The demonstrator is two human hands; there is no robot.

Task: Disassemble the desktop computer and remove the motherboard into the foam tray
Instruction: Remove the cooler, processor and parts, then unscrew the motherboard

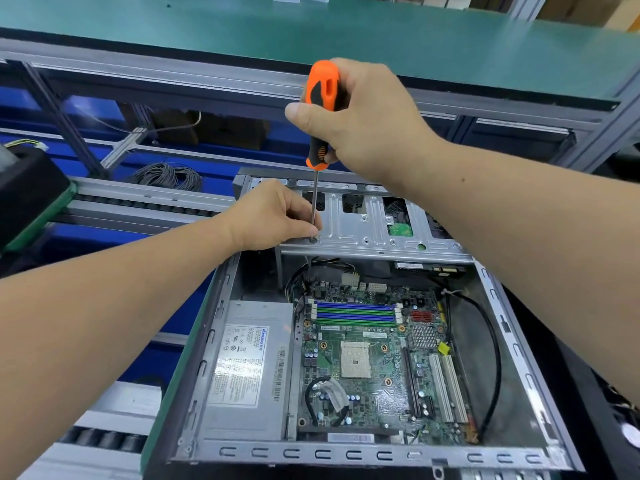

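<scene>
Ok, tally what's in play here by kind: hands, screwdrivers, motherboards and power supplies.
Hands: 2 (left hand, right hand)
Screwdriver: 1
Motherboard: 1
Power supply: 1
Total: 5

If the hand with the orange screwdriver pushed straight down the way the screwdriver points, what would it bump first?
The right hand aims the screwdriver down at a screw on the metal drive cage, beside the left hand's fingertips. The tip looks already seated there, so it would likely just press that screw.
</scene>
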